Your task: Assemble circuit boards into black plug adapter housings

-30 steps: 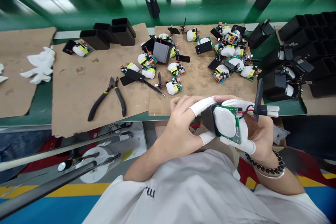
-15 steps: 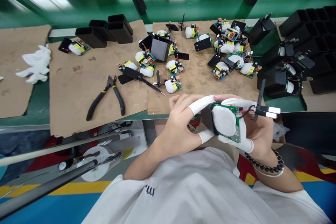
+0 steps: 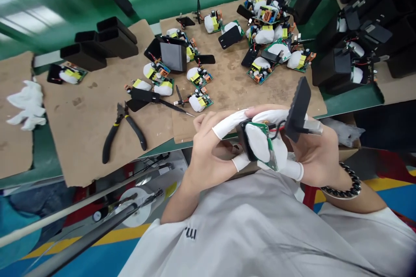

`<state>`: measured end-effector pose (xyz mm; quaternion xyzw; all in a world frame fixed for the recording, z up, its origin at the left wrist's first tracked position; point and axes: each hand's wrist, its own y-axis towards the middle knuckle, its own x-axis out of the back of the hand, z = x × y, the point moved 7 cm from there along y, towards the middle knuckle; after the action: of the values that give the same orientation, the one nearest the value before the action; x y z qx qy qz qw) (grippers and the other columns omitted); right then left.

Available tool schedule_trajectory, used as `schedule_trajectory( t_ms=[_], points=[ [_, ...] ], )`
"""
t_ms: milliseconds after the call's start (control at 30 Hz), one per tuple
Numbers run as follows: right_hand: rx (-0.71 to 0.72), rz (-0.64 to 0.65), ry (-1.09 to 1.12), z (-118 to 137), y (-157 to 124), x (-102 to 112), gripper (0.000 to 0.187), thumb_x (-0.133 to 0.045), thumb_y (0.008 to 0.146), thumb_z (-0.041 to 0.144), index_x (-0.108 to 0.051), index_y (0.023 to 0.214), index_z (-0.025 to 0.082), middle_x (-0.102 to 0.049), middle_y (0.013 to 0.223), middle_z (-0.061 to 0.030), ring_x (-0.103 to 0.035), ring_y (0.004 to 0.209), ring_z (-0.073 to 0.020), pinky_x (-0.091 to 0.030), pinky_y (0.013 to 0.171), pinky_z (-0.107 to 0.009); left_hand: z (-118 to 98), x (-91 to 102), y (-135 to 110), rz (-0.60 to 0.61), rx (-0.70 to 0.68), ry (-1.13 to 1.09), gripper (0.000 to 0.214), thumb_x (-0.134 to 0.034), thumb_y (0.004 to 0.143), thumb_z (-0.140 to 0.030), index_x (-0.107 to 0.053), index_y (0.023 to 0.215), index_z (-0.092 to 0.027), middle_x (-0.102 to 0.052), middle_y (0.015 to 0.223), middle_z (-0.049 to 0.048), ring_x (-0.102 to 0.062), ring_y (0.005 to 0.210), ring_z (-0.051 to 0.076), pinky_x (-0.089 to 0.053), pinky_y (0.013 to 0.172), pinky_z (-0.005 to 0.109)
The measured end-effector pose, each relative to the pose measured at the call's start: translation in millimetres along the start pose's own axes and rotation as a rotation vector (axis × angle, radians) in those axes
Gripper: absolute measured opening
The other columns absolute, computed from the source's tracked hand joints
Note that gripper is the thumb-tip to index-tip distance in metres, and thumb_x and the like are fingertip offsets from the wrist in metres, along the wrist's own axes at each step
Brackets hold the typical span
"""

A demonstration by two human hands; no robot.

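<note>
Black plastic in the head view: the left hand holds a casing in its curled fingers, and the right hand grips a green circuit board at the casing's mouth. A wired end plate stands by the right palm. Looks to me like the fitting step; the next move calls for a square board and wires clear of the rim. Pliers lie left of both hands, on cardboard.

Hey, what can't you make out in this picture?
All in the head view:
Held case: outer wall, partly hidden by the left grip.
Board: its end at the case, hidden by the pad.
Right cases: cut off by the right edge.
Dial: markings too small.
</note>
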<state>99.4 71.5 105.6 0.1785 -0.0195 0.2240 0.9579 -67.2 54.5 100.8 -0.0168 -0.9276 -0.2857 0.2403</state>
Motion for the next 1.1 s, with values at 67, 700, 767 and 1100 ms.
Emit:
schedule_trajectory(
  t_ms=[67,700,767,1100],
  points=[
    [0.004,-0.002,-0.021,2,0,0,0.061,-0.082,0.082,0.012,-0.068,0.138,0.033,-0.073,0.14,-0.0055,-0.075,0.115,-0.0261,-0.064,0.1,-0.04,2,-0.5,-1,0.009,0.02,-0.031,0.057,-0.082,0.075,-0.021,-0.068,0.13,-0.025,-0.078,0.122,0.0067,-0.071,0.111,0.029,-0.048,0.099,0.044],
    [-0.002,0.08,-0.019,-30,29,51,0.049,-0.086,0.085,0.018,-0.076,0.129,0.036,-0.076,0.137,0.0029,-0.07,0.133,-0.0213,-0.059,0.115,-0.038,53,-45.3,-11,0.449,0.576,-0.667,0.072,-0.101,0.056,-0.038,-0.078,0.121,-0.02,-0.081,0.121,0.0108,-0.078,0.112,0.035,-0.064,0.098,0.047],
    [0.037,0.086,-0.033,-27,37,51,0.037,-0.09,0.08,0.018,-0.082,0.113,0.033,-0.084,0.114,0.0041,-0.081,0.108,-0.0188,-0.066,0.1,-0.032,50,-44.6,-10,0.494,0.582,-0.685,0.07,-0.101,0.055,-0.036,-0.079,0.119,-0.02,-0.082,0.117,0.0092,-0.078,0.11,0.034,-0.064,0.097,0.046],
    [0.049,-0.289,-0.88,11,17,20,0.016,-0.075,0.092,0.017,-0.084,0.103,0.023,-0.086,0.105,-0.0041,-0.083,0.089,-0.0222,-0.068,0.077,-0.031,39,-38.9,-5,-0.062,0.414,0.315,0.06,-0.085,0.072,-0.024,-0.07,0.13,-0.023,-0.079,0.121,0.0084,-0.072,0.111,0.029,-0.038,0.102,0.045]
  ],
)
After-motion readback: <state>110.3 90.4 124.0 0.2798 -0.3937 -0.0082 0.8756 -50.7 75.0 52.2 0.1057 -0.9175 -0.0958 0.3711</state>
